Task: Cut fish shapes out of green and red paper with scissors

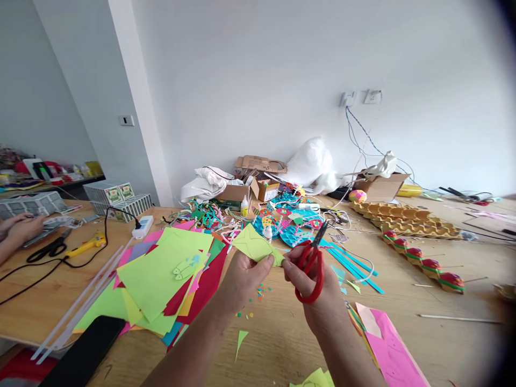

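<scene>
My left hand (pixel 252 275) is closed on a piece of yellow-green paper (pixel 250 243) with pencil lines drawn on it. In my right hand (pixel 318 285) are red-handled scissors (pixel 312 260), their dark blades pointing up and away from the paper. The fingertips of my right hand are at the paper's right corner, close to my left thumb; whether they pinch it I cannot tell. Below my hands, a thin green paper scrap (pixel 241 342) and tiny coloured bits lie on the wooden table (pixel 266 312).
Stacked coloured paper sheets (pixel 151 271) spread at left, near a black phone (pixel 86 349) and a yellow glue gun (pixel 86 244). Another person's hands (pixel 24 231) work at far left. Blue decorated crafts (pixel 294 234) and boxes stand behind; egg cartons (pixel 403 220) and pink paper (pixel 393 346) lie right.
</scene>
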Demonstrator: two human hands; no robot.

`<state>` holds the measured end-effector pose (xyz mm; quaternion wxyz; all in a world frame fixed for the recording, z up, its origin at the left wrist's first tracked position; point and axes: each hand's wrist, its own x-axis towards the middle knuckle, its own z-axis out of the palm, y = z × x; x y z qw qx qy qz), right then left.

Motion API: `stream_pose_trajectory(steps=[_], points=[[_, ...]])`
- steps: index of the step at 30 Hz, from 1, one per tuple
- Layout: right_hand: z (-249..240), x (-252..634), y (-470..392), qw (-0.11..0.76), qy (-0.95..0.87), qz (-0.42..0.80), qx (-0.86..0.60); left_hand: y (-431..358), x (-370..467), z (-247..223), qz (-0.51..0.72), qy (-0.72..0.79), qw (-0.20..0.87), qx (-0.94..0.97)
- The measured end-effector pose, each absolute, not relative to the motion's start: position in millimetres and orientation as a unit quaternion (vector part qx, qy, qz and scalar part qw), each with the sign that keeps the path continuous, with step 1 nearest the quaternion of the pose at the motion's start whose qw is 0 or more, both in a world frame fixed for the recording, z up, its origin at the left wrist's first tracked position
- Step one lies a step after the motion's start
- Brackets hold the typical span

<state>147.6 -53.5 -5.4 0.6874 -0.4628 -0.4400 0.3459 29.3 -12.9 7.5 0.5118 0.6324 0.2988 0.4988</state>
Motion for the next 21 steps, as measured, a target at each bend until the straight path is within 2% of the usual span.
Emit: stream_pose_trajectory(steps=[6,9,16,21], points=[[-8,151,-54,0.663,-0.462,0.354,-0.47,-12,26,8,0.479,0.268,0.532,0.645],[-8,153,-60,0.598,-0.527,0.359,-0.486,-11,23,9,0.509,0.303,0.522,0.613],[-15,144,-72,0.425,-0.625,0.384,-0.53,-9,23,6,0.56,0.274,0.602,0.499],[-20,137,-74,0.391,-0.652,0.353,-0.546,-13,30,3,0.571,0.263,0.616,0.475]])
